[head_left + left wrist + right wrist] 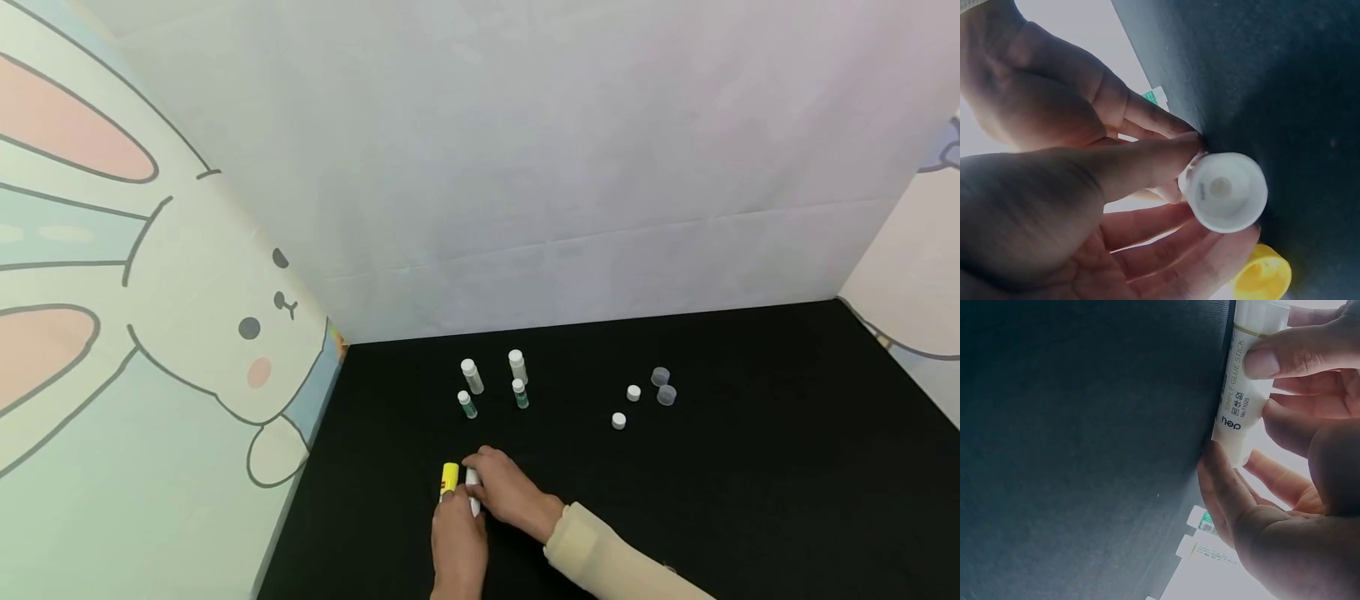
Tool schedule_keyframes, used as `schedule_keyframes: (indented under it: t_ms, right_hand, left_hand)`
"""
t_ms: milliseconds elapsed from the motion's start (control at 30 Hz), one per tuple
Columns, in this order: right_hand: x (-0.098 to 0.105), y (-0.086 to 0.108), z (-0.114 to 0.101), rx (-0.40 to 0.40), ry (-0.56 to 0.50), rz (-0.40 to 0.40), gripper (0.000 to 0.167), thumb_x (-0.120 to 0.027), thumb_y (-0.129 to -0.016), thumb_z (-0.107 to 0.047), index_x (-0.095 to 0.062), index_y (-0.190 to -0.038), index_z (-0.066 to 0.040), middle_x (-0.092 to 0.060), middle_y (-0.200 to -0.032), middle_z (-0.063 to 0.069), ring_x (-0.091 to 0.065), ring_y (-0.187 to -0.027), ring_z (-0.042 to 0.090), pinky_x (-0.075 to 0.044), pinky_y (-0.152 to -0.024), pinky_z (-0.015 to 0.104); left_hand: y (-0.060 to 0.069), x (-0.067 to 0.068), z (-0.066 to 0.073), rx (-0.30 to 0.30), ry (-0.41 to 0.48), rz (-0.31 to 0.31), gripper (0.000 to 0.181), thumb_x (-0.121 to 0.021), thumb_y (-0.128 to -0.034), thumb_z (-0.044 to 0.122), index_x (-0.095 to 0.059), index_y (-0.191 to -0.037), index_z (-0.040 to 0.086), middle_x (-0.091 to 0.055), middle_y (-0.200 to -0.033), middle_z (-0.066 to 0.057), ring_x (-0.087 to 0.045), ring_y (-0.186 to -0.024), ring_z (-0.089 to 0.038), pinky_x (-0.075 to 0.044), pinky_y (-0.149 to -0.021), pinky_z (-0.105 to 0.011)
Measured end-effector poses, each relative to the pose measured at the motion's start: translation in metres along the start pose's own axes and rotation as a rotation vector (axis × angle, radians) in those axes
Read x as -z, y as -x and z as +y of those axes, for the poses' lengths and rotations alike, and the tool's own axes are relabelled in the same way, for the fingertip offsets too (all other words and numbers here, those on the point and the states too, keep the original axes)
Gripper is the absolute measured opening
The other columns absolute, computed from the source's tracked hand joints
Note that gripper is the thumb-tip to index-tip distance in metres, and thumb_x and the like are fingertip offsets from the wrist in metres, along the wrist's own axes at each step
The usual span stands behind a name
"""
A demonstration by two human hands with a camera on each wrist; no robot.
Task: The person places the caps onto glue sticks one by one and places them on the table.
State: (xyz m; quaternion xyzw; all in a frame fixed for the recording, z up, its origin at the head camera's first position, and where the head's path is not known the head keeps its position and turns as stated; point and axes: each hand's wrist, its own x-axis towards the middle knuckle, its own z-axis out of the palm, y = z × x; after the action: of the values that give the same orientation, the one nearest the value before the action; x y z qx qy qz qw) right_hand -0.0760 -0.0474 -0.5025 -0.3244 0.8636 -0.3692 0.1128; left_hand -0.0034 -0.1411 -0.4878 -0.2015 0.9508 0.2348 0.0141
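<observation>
Both hands are on a white glue stick with Deli lettering. My left hand grips it near its base, thumb pressed along the side in the right wrist view. My right hand pinches the opposite end between thumb and fingers. The hollow white base faces the left wrist camera. Just beside the left fingers is a yellow glue stick, partly hidden by that hand. Its yellow end shows below the fingers in the left wrist view; I cannot tell whether the hand touches it.
Farther back stand two white sticks and two smaller green-labelled ones. To the right lie two white caps and two clear caps. A pale wall borders the black table.
</observation>
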Motion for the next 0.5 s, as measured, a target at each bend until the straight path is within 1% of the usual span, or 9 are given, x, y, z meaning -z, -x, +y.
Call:
schedule_keyframes:
  t_ms: [133, 267, 367, 500]
  right_hand:
    - [-0.0003, 0.0007, 0.0003, -0.006, -0.002, -0.008, 0.031, -0.077, -0.096, -0.006, -0.071, -0.126, 0.003, -0.068, -0.111, 0.011, -0.064, -0.096, 0.018, -0.057, -0.085, 0.03]
    - [0.0012, 0.0025, -0.0001, -0.017, -0.016, -0.019, 0.034, -0.077, -0.098, -0.008, -0.07, -0.129, 0.002, -0.069, -0.115, 0.01, -0.064, -0.1, 0.017, -0.057, -0.088, 0.031]
    - [0.0023, 0.0046, 0.0008, -0.025, -0.037, -0.027, 0.036, -0.076, -0.098, -0.009, -0.068, -0.132, 0.002, -0.068, -0.118, 0.01, -0.064, -0.102, 0.016, -0.057, -0.09, 0.032]
    - [0.0058, 0.0094, 0.0029, -0.014, -0.048, -0.017, 0.038, -0.077, -0.098, -0.009, -0.067, -0.133, 0.002, -0.068, -0.12, 0.01, -0.064, -0.104, 0.016, -0.057, -0.092, 0.034]
  left_hand:
    - [0.0011, 0.0006, -0.0002, -0.013, -0.003, 0.02, 0.031, -0.088, -0.0808, -0.002, -0.071, -0.106, -0.001, -0.066, -0.099, -0.018, -0.07, -0.092, -0.036, -0.059, -0.08, -0.052]
    - [0.0028, 0.0016, -0.0009, -0.041, -0.006, 0.062, 0.035, -0.09, -0.0785, -0.003, -0.071, -0.108, -0.003, -0.067, -0.105, -0.021, -0.07, -0.093, -0.038, -0.059, -0.082, -0.053]
    - [0.0039, 0.0025, -0.0014, -0.058, -0.004, 0.08, 0.036, -0.09, -0.0777, -0.003, -0.071, -0.108, -0.004, -0.067, -0.105, -0.02, -0.069, -0.091, -0.039, -0.059, -0.081, -0.053]
    - [0.004, 0.0031, -0.0016, -0.069, 0.005, 0.081, 0.036, -0.09, -0.0779, -0.004, -0.071, -0.109, -0.004, -0.065, -0.101, -0.018, -0.069, -0.089, -0.036, -0.059, -0.079, -0.052]
